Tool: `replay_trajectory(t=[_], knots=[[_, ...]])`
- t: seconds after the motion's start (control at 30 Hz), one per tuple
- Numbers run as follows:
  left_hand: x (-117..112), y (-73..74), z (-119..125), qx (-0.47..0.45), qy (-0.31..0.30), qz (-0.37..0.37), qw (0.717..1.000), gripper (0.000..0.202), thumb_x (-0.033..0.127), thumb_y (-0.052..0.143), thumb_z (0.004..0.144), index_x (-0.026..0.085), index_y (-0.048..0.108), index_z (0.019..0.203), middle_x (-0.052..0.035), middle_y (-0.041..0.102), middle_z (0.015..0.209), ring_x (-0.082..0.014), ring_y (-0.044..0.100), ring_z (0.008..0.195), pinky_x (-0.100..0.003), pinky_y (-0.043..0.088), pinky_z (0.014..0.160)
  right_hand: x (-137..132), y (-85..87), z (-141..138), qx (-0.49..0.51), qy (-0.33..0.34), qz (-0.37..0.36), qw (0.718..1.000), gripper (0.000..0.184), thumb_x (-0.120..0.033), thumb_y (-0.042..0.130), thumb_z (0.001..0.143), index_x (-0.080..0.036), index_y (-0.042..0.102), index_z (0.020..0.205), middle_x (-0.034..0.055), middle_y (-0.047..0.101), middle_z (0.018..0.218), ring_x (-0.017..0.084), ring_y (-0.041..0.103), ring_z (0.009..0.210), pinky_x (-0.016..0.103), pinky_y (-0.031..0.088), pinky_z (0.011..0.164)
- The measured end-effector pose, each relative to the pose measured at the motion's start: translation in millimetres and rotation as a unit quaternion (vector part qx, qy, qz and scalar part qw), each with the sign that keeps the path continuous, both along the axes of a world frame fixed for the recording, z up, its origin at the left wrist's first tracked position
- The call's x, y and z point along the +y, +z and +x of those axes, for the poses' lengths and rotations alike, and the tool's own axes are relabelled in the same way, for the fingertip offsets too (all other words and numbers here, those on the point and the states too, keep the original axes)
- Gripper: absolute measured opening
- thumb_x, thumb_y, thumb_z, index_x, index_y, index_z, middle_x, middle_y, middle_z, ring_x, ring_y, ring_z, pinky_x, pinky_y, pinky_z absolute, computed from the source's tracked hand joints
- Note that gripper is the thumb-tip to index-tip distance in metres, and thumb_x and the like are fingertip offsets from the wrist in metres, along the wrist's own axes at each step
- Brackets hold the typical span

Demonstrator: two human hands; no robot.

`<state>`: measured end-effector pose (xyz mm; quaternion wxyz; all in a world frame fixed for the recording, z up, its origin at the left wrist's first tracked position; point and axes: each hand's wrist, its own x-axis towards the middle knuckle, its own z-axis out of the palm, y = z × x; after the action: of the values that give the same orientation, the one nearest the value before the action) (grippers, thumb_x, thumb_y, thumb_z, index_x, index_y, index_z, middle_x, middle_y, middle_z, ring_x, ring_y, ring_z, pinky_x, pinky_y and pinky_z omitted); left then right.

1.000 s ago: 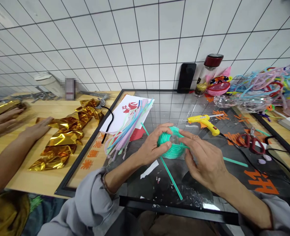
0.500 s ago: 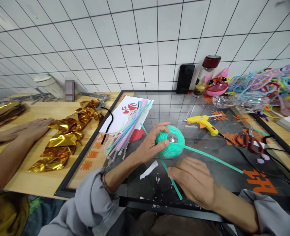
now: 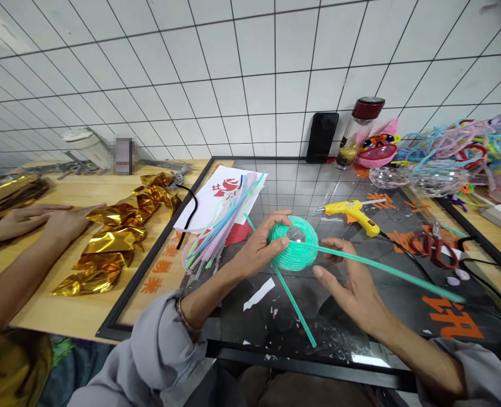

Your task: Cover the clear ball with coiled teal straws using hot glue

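Note:
My left hand [image 3: 262, 247] grips the edge of a flat, round coil of green pipe cleaner [image 3: 300, 260], with the thumb on top close to a clear, shiny centre. One loose green end stretches from the coil to the right, and another length crosses underneath, slanting from upper left to lower right. Just right of the coil is my right hand [image 3: 354, 288], its thumb and fingers apart. The right-hand strand passes over its fingers, and I see nothing gripped there. A bundle of pastel pipe cleaners [image 3: 216, 237] lies on white paper [image 3: 203, 206] to the left.
A yellow glue gun [image 3: 352, 215], red-handled scissors [image 3: 437, 249] and cords lie to the right. Behind stand a phone [image 3: 322, 137], a glass bottle [image 3: 354, 135] and a tangled pipe-cleaner heap [image 3: 466, 152]. Another person's hands [image 3: 59, 223] rest by gold foil [image 3: 110, 243] at left.
My right hand has moved up from the lower green strand to the coil's right side, and its fingers have spread. The right-hand loose end has swung slightly. My left hand keeps its hold.

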<state>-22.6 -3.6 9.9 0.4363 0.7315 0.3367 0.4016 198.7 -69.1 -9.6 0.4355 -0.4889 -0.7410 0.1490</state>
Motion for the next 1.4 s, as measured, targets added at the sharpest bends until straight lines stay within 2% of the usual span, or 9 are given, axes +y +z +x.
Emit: replay_trajectory(t=[0.1, 0.2, 0.33, 0.57, 0.8, 0.93, 1.03, 1.27, 1.4], knots=[[0.3, 1.6, 0.5, -0.002, -0.011, -0.002, 1.000, 0.022, 0.034, 0.055, 0.093, 0.023, 0.053, 0.113, -0.0121, 0.049, 0.151, -0.0301, 0.047, 0.139, -0.053, 0.035, 0.117, 5.2, 5.2, -3.1, 0.153, 0.035, -0.015, 0.988, 0.032, -0.041, 0.060, 0.095, -0.023, 0.056, 0.121, 0.0039, 0.065, 0.097, 0.017, 0.064, 0.086, 0.028, 0.055, 0.072], [0.1, 3.5, 1.8, 0.004, -0.014, -0.001, 1.000, 0.022, 0.034, 0.056, 0.093, 0.023, 0.054, 0.113, -0.0122, 0.049, 0.150, -0.0311, 0.045, 0.141, -0.054, 0.034, 0.118, 11.5, 13.0, -9.4, 0.216, 0.037, -0.032, 0.975, 0.016, -0.035, 0.062, 0.095, -0.022, 0.065, 0.104, 0.0001, 0.064, 0.082, 0.014, 0.061, 0.074, 0.024, 0.052, 0.064], [-0.7, 4.7, 2.1, 0.009, -0.011, -0.003, 1.000, 0.023, 0.034, 0.056, 0.093, 0.023, 0.056, 0.113, -0.0130, 0.049, 0.149, -0.0316, 0.043, 0.143, -0.054, 0.032, 0.119, 19.9, 21.2, -17.3, 0.214, 0.034, -0.036, 0.975, 0.019, -0.032, 0.063, 0.094, -0.020, 0.067, 0.081, -0.0007, 0.065, 0.073, 0.013, 0.058, 0.066, 0.023, 0.048, 0.059], [-1.4, 4.2, 0.5, 0.003, -0.011, -0.012, 1.000, 0.022, 0.034, 0.057, 0.094, 0.023, 0.057, 0.113, -0.0120, 0.048, 0.151, -0.0316, 0.042, 0.144, -0.054, 0.030, 0.120, 27.6, 22.9, -17.6, 0.196, 0.051, -0.030, 0.979, 0.018, -0.029, 0.065, 0.093, -0.020, 0.065, 0.077, -0.0020, 0.063, 0.070, 0.011, 0.055, 0.062, 0.022, 0.043, 0.054], [-1.1, 7.7, 0.6, 0.014, -0.025, -0.022, 0.999, 0.023, 0.032, 0.054, 0.093, 0.022, 0.054, 0.114, -0.0141, 0.045, 0.151, -0.0306, 0.039, 0.146, -0.052, 0.029, 0.121, 29.6, 26.9, -16.3, 0.159, 0.074, -0.037, 0.984, 0.018, -0.025, 0.063, 0.093, -0.020, 0.063, 0.075, -0.0039, 0.059, 0.069, 0.010, 0.055, 0.064, 0.021, 0.043, 0.059], [-1.9, 8.8, 0.4, 0.020, -0.028, -0.017, 0.999, 0.023, 0.030, 0.054, 0.092, 0.022, 0.054, 0.113, -0.0136, 0.045, 0.151, -0.0304, 0.037, 0.147, -0.051, 0.028, 0.122, 25.4, 24.5, -13.7, 0.138, 0.081, -0.030, 0.987, 0.014, -0.023, 0.062, 0.094, -0.021, 0.062, 0.080, -0.0036, 0.061, 0.076, 0.011, 0.057, 0.072, 0.023, 0.045, 0.066], [-2.0, 8.2, 0.2, 0.017, -0.030, -0.019, 0.999, 0.022, 0.029, 0.054, 0.092, 0.022, 0.054, 0.113, -0.0130, 0.046, 0.151, -0.0298, 0.038, 0.147, -0.050, 0.028, 0.122, 22.9, 19.9, -10.3, 0.112, 0.089, -0.021, 0.990, 0.003, -0.023, 0.066, 0.092, -0.023, 0.062, 0.091, -0.0027, 0.060, 0.083, 0.012, 0.057, 0.078, 0.024, 0.046, 0.070], [-0.3, 5.7, 0.6, 0.016, -0.041, 0.000, 0.999, 0.023, 0.031, 0.054, 0.093, 0.022, 0.053, 0.115, -0.0140, 0.048, 0.147, -0.0315, 0.041, 0.144, -0.052, 0.031, 0.119, 27.9, 15.5, -5.4, 0.077, 0.083, 0.010, 0.993, 0.019, -0.024, 0.055, 0.099, -0.026, 0.062, 0.117, 0.0015, 0.058, 0.101, 0.015, 0.058, 0.090, 0.028, 0.050, 0.079], [-0.1, 3.6, 0.6, 0.010, -0.046, 0.008, 0.999, 0.023, 0.032, 0.053, 0.094, 0.022, 0.053, 0.115, -0.0133, 0.049, 0.146, -0.0305, 0.042, 0.143, -0.050, 0.032, 0.119, 29.3, 18.8, -8.3, 0.036, 0.091, 0.042, 0.994, 0.026, -0.020, 0.051, 0.101, -0.026, 0.064, 0.123, 0.0028, 0.054, 0.100, 0.015, 0.058, 0.091, 0.029, 0.051, 0.078]])
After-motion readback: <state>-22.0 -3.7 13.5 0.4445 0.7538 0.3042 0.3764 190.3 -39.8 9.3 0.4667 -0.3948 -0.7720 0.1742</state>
